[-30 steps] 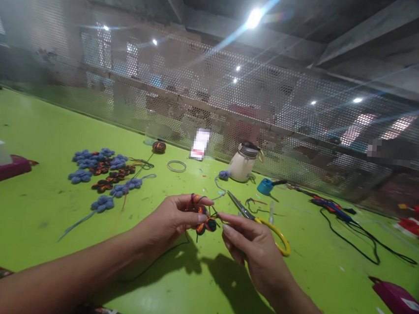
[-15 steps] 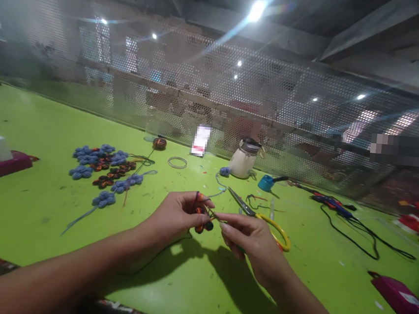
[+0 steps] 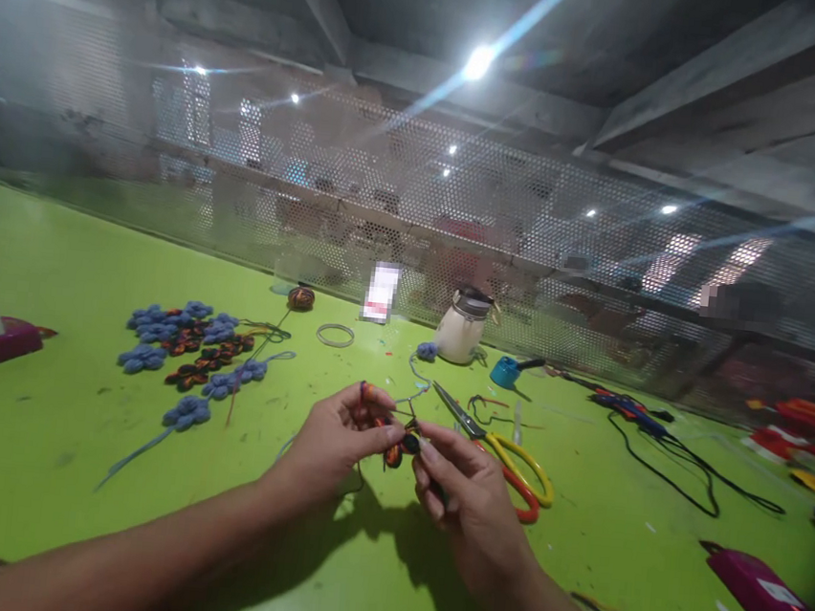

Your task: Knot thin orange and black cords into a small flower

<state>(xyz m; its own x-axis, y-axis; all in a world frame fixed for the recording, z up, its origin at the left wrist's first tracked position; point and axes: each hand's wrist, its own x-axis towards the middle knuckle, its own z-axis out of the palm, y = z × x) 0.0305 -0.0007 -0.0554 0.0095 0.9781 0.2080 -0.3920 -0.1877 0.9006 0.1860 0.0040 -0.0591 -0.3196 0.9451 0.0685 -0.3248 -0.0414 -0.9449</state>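
Observation:
My left hand [image 3: 344, 434] pinches a small dark and orange yarn piece [image 3: 394, 454], with yarn wrapped round its index finger. On the right side of that piece, the fingers of my right hand [image 3: 459, 474] are closed at its edge; whatever thin tool may be between them is too small to make out. Blue yarn flowers [image 3: 187, 412] and dark orange ones [image 3: 189, 373] lie on the green table to the left. Scissors with yellow and orange handles [image 3: 517, 470] rest just beyond my right hand.
Behind the hands stand a yarn ball [image 3: 301, 298], a ring [image 3: 334, 335], a phone [image 3: 381, 293], a pale jar [image 3: 461, 328] and a blue container [image 3: 506, 372]. Cabled tools [image 3: 632, 414] lie right. Purple power strips [image 3: 769, 595] sit at both sides. A perforated screen [image 3: 360, 195] borders the table.
The view has shifted, so the table objects appear lower and slightly left. My right hand has come closer to the yarn piece, and more of the scissors' orange handle shows.

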